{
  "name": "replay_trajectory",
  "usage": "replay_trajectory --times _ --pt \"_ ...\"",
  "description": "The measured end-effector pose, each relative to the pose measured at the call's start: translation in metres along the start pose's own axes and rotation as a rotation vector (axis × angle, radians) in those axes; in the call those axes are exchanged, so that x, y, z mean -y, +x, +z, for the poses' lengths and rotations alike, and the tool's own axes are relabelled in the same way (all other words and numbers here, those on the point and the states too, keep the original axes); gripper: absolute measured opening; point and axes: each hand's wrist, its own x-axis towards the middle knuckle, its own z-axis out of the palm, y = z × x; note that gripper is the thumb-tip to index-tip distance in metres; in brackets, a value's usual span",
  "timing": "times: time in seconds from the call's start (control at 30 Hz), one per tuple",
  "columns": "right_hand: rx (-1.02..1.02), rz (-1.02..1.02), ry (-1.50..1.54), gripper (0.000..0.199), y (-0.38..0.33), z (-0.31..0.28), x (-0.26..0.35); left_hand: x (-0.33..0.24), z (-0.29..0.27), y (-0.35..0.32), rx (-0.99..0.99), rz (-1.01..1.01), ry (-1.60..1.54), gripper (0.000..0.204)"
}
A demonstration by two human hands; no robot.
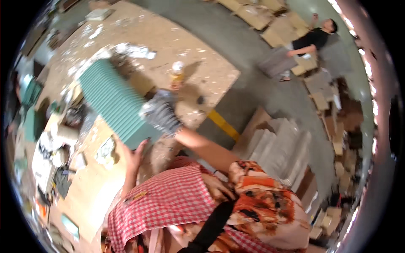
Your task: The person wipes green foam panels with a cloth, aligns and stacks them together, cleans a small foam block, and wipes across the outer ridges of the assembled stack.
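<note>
Both hands on ribbed teal panel (pixel 113 101)

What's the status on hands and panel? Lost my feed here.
Left hand bare, gripping near edge of teal ribbed rectangular panel. Right hand in grey glove, on panel's right edge. Small bottle standing just beyond.
</note>
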Motion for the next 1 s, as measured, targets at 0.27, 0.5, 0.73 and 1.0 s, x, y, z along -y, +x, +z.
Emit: replay_trajectory --times 0.27,0.5,0.73,1.0 --pt "0.197 0.864 1.447 0.016 0.026 -0.049 -0.018 -0.022 -0.003 0.002 -0.021 0.173 0.216 0.114" --pt "0.355 0.745 1.22 0.018 0.018 -0.046 -0.033 -0.035 -0.01 -0.003 -0.034 0.177 0.227 0.126" --pt "0.367 0.409 0.687 0.024 0.039 -0.047 -0.012 -0.042 -0.011 -0.002 -0.038 0.161 0.223 0.124" --pt "0.394 0.239 0.716 0.026 0.068 -0.046 0.064 -0.04 -0.008 -0.005 -0.039 0.147 0.152 0.116"
